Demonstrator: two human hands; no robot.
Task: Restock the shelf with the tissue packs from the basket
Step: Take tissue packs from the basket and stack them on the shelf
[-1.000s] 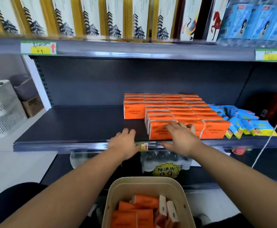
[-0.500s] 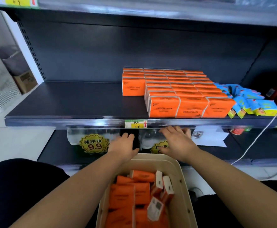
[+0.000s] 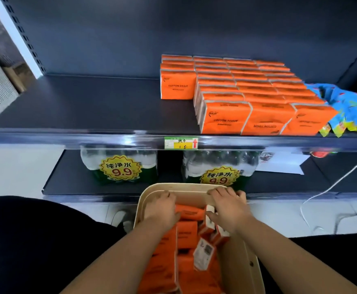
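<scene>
Head view, single entry.

Risk, as a judgement: loose, slippery packs piled every which way in the basket (image 3: 250,270); liable to slide out of a two-handed scoop or catch on the rim if lifted carelessly. Front row on the shelf (image 3: 88,115) flush with the edge; a nudge there likely to topple packs.

Basket: beige, low in front, filled with orange tissue packs (image 3: 186,234), some flat, some on end.

Left hand (image 3: 162,209): inside the basket at the far end, fingers curled down onto a pack; clamped or merely resting, cannot tell.

Right hand (image 3: 229,209): fingers spread over upright packs, thumb against a white pack end; no closed hold visible.

Shelf: orange packs in neat rows right of centre, left half bare. Blue sachets (image 3: 351,111) beside them.
</scene>
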